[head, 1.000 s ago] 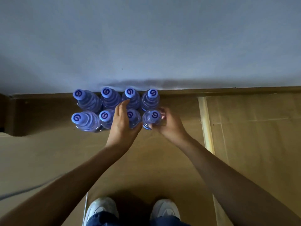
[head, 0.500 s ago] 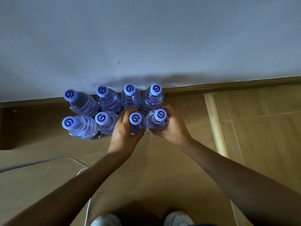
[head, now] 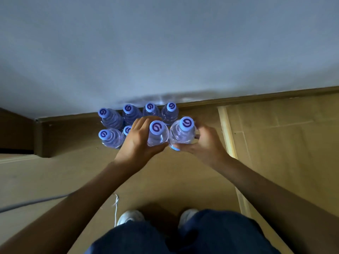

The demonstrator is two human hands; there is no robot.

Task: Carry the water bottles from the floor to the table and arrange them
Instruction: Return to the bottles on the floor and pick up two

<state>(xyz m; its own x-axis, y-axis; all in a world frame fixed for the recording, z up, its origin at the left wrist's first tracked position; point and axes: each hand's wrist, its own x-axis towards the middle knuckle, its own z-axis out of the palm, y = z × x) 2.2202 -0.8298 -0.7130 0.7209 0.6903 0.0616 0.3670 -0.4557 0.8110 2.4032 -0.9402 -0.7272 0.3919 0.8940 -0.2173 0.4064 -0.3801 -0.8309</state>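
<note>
Pale grey wall (head: 165, 52) fills the upper half of what we see, meeting a tan floor (head: 165, 180) along a brown skirting board (head: 256, 97). Against that skirting, near the left corner where the wall steps back, we find six water bottles (head: 132, 114) with blue caps standing upright on the floor: four in a row touching the wall side and two in front of them at the left, packed close together. Our left hand (head: 138, 142) has its fingers curled round one bottle (head: 157, 134), thumb across the near side, and this bottle's cap sits closer to us than the standing ones. Our right hand (head: 203, 143) grips a second bottle (head: 182, 133) from its right side and underneath, fingers wrapped round the body; it tilts a little to the right. The two held bottles sit side by side, nearly touching, just in front of the back row. We cannot tell whether their bases touch the floor. A lighter wooden strip (head: 226, 132) runs across the floor at the right. A white cord (head: 116, 208) lies on the floor near our white shoes (head: 128, 216), and dark blue trousers (head: 183, 235) cover the bottom edge.
</note>
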